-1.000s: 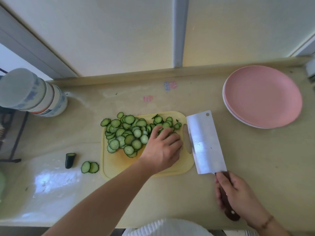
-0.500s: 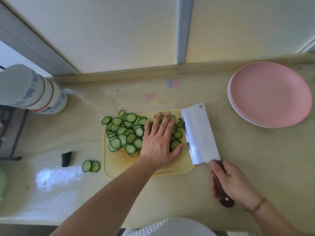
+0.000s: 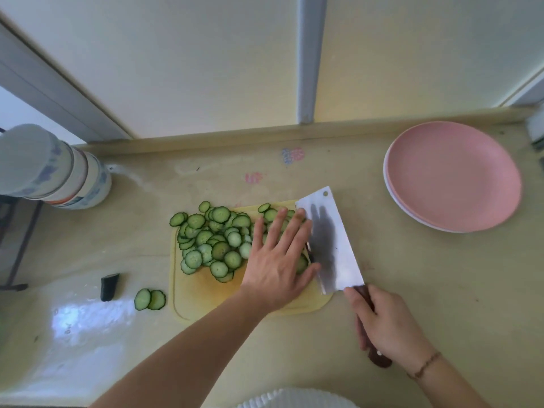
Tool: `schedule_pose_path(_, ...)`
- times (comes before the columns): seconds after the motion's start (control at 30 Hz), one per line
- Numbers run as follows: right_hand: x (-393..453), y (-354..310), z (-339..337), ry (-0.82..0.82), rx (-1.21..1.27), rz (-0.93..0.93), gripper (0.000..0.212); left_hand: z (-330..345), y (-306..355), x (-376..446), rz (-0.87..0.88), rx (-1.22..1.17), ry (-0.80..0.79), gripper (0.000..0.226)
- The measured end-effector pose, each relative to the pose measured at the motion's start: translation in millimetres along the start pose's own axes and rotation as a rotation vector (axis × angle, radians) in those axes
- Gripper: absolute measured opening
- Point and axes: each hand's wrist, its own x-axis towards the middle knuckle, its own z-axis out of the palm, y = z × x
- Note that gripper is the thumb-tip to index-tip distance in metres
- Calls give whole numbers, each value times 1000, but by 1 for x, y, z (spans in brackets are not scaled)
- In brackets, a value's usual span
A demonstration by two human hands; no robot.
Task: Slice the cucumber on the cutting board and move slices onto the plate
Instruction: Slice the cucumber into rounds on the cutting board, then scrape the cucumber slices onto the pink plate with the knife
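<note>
Head view: left hand [image 3: 278,257] now lies flat with fingers spread over the cucumber slices [image 3: 212,241] on the cutting board [image 3: 206,293], no longer curled as a second ago, pushing them against the cleaver [image 3: 329,240], which has tilted in onto the board's right edge. Right hand [image 3: 388,328] grips the cleaver handle. Slicing looks finished, loading the blade for the pink plate [image 3: 453,175], well apart at right and bare.

Soft daylight, counter [image 3: 73,343] glare at left, wide-angle edge distortion.

slices [image 3: 213,241] on board [image 3: 203,293] | cleaver [image 3: 329,240] right | plate [image 3: 453,175] far right
</note>
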Motion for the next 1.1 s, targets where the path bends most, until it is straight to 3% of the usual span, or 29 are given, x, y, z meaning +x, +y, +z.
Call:
schedule_pose_path(0.1, -9, -2, 1, 105, -62, -112, 33, -16, 22, -4, 40, -181, 116, 60)
schedule_pose_path(0.17, -16, -4, 7, 84, -167, -173, 24, -28, 32, -11, 32, -283, 132, 52)
schedule_pose_path(0.23, -22, -7, 17, 67, -243, -212, 19, -39, 40, -19, -15, -328, 12, 52)
schedule_pose_path(0.37, -27, -11, 39, 193, -440, -304, 29, -45, 52, -39, -145, -438, -247, 55)
schedule_pose_path(0.53, -29, -11, 55, 275, -426, -392, 46, -38, 60, -47, -372, -757, -233, 26)
schedule_pose_path(0.7, -31, 2, 44, 327, -381, -427, 53, -40, 72, -29, -503, -886, -284, 39)
schedule_pose_path(1.0, -14, 8, 49, 386, -461, -277, 53, -34, 80, -12, -420, -575, -398, 37)
schedule_pose_path(1.1, -12, 6, 49, 318, -527, -267, 43, -32, 79, -14, -390, -465, -427, 36)
